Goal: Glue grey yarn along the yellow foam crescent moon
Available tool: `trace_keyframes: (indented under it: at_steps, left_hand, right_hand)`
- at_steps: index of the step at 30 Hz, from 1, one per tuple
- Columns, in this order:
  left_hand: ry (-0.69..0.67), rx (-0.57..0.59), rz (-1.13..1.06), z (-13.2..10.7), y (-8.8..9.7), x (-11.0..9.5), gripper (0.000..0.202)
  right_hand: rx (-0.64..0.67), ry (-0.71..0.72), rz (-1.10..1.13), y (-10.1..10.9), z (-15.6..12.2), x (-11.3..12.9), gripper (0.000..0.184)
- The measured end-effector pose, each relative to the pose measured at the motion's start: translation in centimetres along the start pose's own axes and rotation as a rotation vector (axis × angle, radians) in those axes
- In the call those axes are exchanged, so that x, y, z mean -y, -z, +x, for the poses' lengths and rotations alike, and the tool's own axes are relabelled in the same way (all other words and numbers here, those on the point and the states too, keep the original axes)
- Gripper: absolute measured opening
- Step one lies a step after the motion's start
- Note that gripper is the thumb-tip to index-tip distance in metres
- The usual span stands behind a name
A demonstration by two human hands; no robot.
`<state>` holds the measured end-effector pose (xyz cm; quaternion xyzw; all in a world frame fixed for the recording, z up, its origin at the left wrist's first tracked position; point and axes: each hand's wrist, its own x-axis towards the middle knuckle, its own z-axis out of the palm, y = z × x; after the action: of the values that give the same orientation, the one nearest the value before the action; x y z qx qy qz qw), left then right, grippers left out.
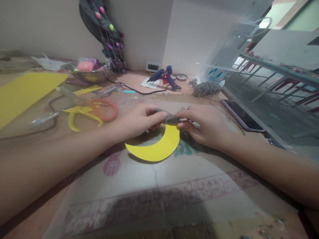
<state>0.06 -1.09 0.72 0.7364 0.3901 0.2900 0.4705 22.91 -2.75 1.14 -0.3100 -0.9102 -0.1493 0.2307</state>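
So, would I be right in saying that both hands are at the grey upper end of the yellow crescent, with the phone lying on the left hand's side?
Not quite: the head view shows the phone lying on the side of the right hand, not the left hand. The rest stands: both hands are at the grey upper end of the yellow crescent.

yellow crescent (159, 147), grey material (170, 118) at its upper end, pinched by left hand (142, 120) and right hand (208, 125); orange-handled scissors (115, 111); yellow-handled scissors (71, 122); blue glue gun (167, 72); grey yarn (206, 89); phone (243, 115), dark screen, right of the hands
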Motion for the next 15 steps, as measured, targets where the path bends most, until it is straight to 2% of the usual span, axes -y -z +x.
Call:
trace_keyframes:
  at_steps: [10,15]
  left_hand:
    - [-0.008,0.037,-0.005,0.15,0.05,0.21,0.033]
    - [-0.006,0.042,-0.002,0.13,0.1,0.22,0.032]
  right_hand:
    - [-0.037,0.064,-0.052,-0.1,0.15,0.1,0.023]
    - [-0.01,0.057,-0.055,0.05,0.21,0.14,0.023]
